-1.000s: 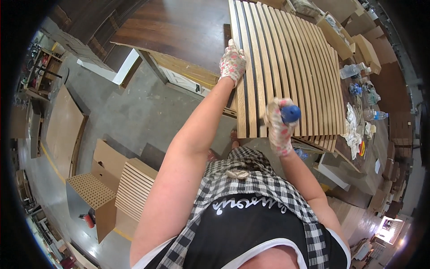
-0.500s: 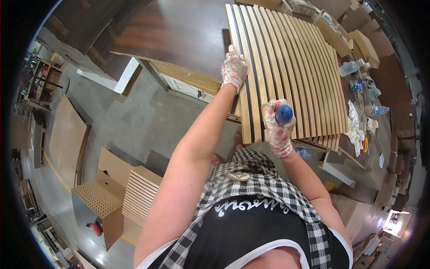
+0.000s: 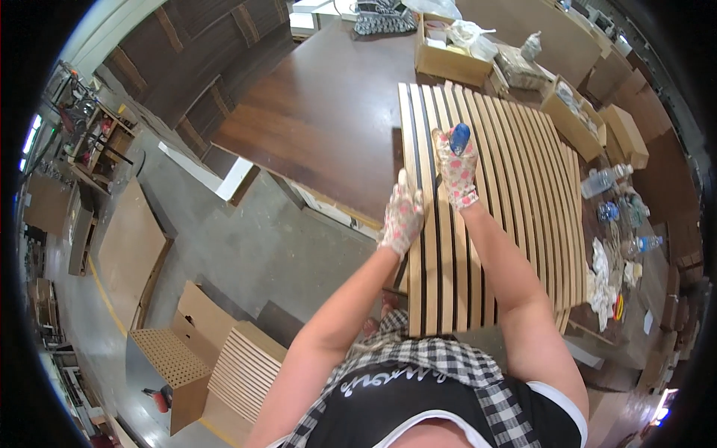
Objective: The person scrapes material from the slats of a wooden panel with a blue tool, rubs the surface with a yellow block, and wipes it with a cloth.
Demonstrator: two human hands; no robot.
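A slatted wood panel (image 3: 515, 201), pale strips with dark grooves between them, lies on the brown table (image 3: 321, 97). Along its left edge rests my left hand (image 3: 403, 216) in a spotted white glove, fingers stretched out and holding nothing. My right hand (image 3: 457, 168), gloved alike, is wrapped round the blue handle (image 3: 459, 139) of a tool over the left strips of the panel. The handle's end sticks up above the fist. A thin dark part shows below the fist, close to a groove; the tool's tip is too small to make out.
Cardboard boxes (image 3: 452, 63) stand beyond the panel. Clear plastic bottles (image 3: 605, 179), a white cloth (image 3: 601, 284) and orange-handled scissors (image 3: 618, 306) lie to the right. On the floor at lower left are an open carton (image 3: 187, 399) and a smaller slatted piece (image 3: 243, 366).
My right hand has moved with the blue-handled tool from the panel's near end to farther up its left strips. My left hand sits slightly nearer along the edge. The view has shifted.
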